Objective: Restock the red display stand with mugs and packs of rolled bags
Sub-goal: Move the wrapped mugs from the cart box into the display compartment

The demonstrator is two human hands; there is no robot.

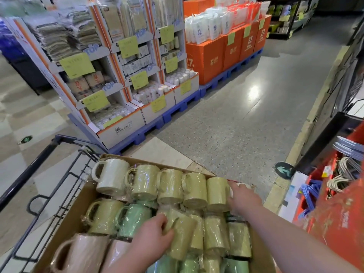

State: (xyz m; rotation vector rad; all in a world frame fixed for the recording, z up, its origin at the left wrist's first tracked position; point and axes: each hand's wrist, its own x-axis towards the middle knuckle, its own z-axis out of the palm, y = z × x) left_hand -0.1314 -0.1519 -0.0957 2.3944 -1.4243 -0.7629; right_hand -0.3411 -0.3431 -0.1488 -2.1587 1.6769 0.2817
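Open room: a grey speckled floor (226, 125) ran wide between the white cardboard shelving (110, 62) on blue pallets (177, 109) at left and the red display stand (338, 213) at right. Orange cartons (216, 56) closed the far left side.

Cart (39, 160): dark wire frame, lower left, carrying one cardboard box (65, 223), whose right corner lay near the stand's edge.

Box contents: film-wrapped mugs lying on their sides in rows. One white mug (112, 178) at far left of the back row, yellow-green ones beside it, a green mug (134, 219) in the middle row, and pink mugs (82, 253) nearest.

Left hand (151, 239): thumb and fingers curled round a yellow-green mug (183, 233) in the middle of the box.

Right hand (244, 200): laid over the right end of the back row; whether it gripped anything could not be told.

Stand contents: rope-handled bags (342, 174) and blue-handled items (309, 196).
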